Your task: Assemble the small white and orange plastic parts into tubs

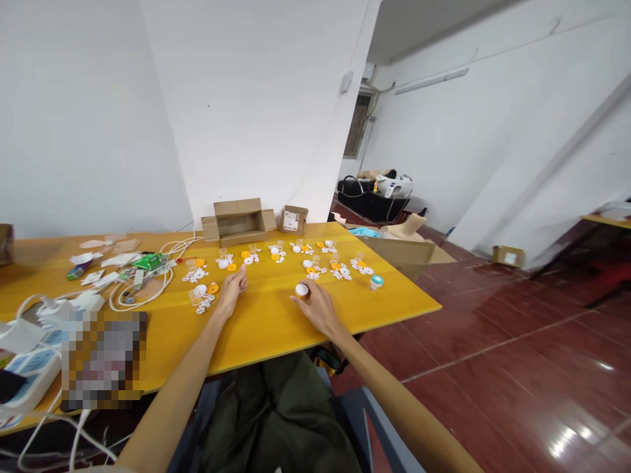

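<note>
My right hand (318, 307) is closed around a small round container (301, 290) whose top looks white, low over the front middle of the table. My left hand (233, 289) has its fingers curled together beside a cluster of parts; what they hold, if anything, is too small to make out. Just beyond it lie a white round piece (248, 261) and an orange disc (231, 267). Several groups of clear cups, orange rings and small white perforated discs (204, 303) are spread in rows. A clear jar with a teal lid (377, 282) stands to the right.
An open cardboard box (240, 223) and a smaller closed box (294, 220) stand at the table's back. White cables (123, 299), papers, a green packet (150, 261) and a power strip (34, 374) crowd the left. The table (394, 305) ends at the right.
</note>
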Tool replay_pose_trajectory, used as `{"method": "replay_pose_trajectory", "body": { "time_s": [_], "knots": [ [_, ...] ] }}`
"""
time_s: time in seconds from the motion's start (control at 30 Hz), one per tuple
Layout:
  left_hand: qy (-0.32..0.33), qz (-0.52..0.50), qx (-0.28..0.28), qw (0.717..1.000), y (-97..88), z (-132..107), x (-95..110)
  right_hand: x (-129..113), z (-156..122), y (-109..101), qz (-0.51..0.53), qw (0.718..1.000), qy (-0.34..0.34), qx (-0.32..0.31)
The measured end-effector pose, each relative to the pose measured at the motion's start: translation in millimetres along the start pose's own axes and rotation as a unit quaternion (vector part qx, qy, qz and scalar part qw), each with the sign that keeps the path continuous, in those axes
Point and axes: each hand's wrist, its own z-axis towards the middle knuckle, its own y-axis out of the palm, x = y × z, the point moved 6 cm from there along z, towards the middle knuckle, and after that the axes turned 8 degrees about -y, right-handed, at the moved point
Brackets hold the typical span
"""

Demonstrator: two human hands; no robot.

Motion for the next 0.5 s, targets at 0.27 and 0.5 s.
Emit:
{"method": "replay_pose_trajectory", "body": {
  "time_s": [0.27, 0.5],
  "knots": [
    [0.003, 0.06, 0.0, 0.998, 3.1, -1.1, -5.4, 53.4, -14.2, -33.4, -0.077, 0.996, 0.043, 0.019],
    [0.019, 0.066, 0.0, 0.998, 4.0, -1.7, -4.3, 73.2, -20.6, -57.0, -0.225, 0.972, 0.062, 0.039]
  ]
}}
